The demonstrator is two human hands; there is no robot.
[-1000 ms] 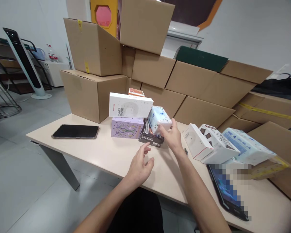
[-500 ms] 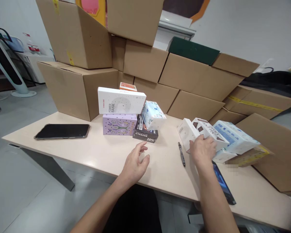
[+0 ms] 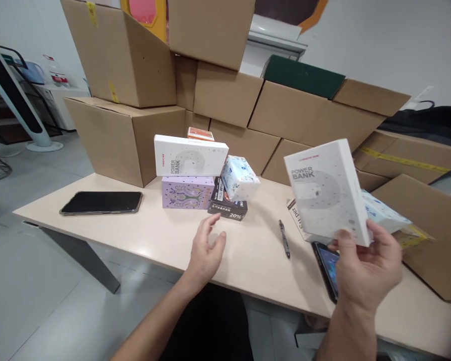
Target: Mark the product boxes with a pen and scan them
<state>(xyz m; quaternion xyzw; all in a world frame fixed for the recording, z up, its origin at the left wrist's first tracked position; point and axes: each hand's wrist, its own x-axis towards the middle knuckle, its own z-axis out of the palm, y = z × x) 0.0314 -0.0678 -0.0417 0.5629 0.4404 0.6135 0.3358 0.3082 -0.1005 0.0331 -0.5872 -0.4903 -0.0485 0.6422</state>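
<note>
My right hand [image 3: 366, 268] holds a white power bank box [image 3: 325, 190] raised above the table's right side, its printed face toward me. My left hand [image 3: 205, 250] hovers open over the beige table [image 3: 143, 230], fingers apart, just in front of a small black box [image 3: 227, 208]. Behind that stands a pile: a second white power bank box [image 3: 190, 161] on a lilac box [image 3: 188, 192], with a pale blue patterned pack [image 3: 239, 178] leaning on the black box and an orange box [image 3: 200, 134] at the back.
A black phone [image 3: 101, 202] lies at the table's left. A pen [image 3: 284, 239] lies mid-right, with a tablet [image 3: 326, 265] and light blue packs [image 3: 385, 213] beyond it. Stacked cardboard cartons [image 3: 225, 95] wall the table's far side and right end.
My right hand left the blue pack on the pile, went right to the boxes there, and lifted a white power bank box. My left hand barely moved.
</note>
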